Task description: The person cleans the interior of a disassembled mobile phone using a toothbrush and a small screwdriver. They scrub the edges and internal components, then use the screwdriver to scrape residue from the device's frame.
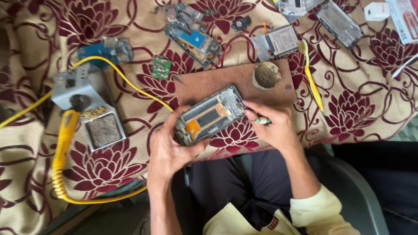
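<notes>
An opened phone body (210,115), its back off and its inner frame showing, lies tilted at the near edge of the cloth-covered table. My left hand (170,146) grips its near-left end with thumb and fingers around the frame. My right hand (271,127) holds a thin green-handled tool (262,121) whose tip touches the phone's right end. Under the phone's far end lies a brown work board (209,82).
A soldering iron stand (87,102) with a yellow iron (64,137) and its yellow cord sits at left. A round flux tin (266,75), a green plastic pry tool (312,80), circuit boards (193,39), a battery (282,40) and another phone frame (338,22) lie beyond.
</notes>
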